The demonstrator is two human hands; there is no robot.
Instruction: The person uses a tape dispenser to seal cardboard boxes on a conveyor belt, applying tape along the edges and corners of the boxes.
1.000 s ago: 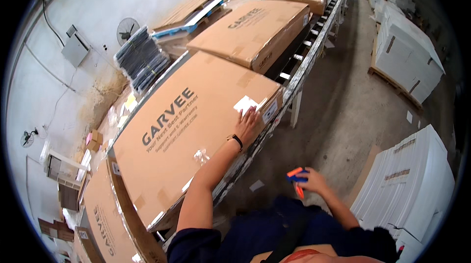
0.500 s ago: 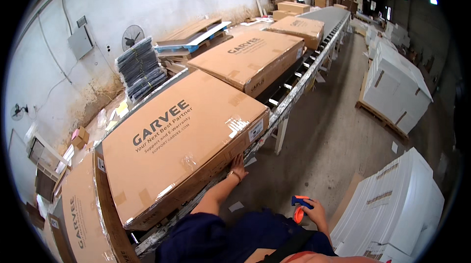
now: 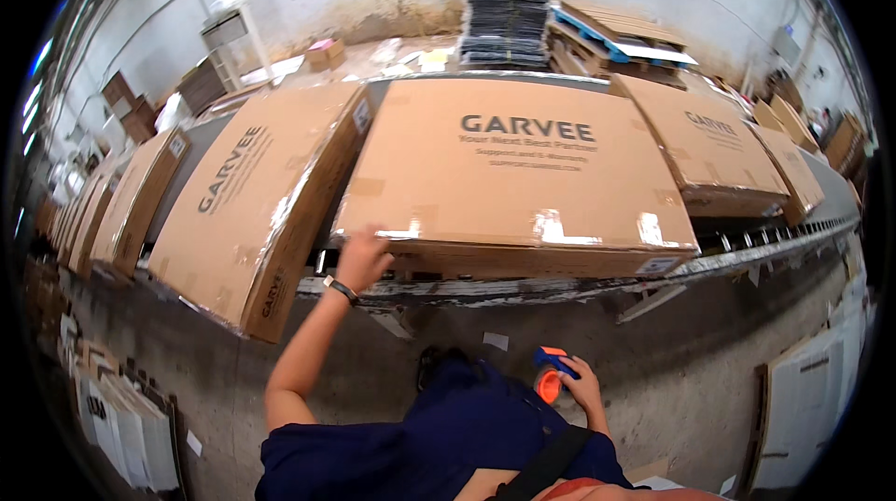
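Note:
A large brown cardboard box (image 3: 523, 193) lies flat on the roller conveyor (image 3: 439, 294) in front of me, its flaps taped with clear tape. My left hand (image 3: 364, 258) is at the box's near left corner, against its front edge; its fingers are bent and blurred. Whether they press on the cardboard I cannot tell. Low at my right side, my right hand (image 3: 583, 384) is closed round a blue and orange tape dispenser (image 3: 551, 375), held away from the box.
More cartons stand along the conveyor, including a tilted box (image 3: 257, 193) on the left and another box (image 3: 709, 146) on the right. Behind are a stack of dark wrapped sheets (image 3: 507, 25) and pallets (image 3: 621, 29). White stacked panels (image 3: 812, 398) stand at right.
My view has turned left, so the box now lies squarely before me. My left hand has moved from the box's front side to its near left corner. The tape dispenser stays in my right hand.

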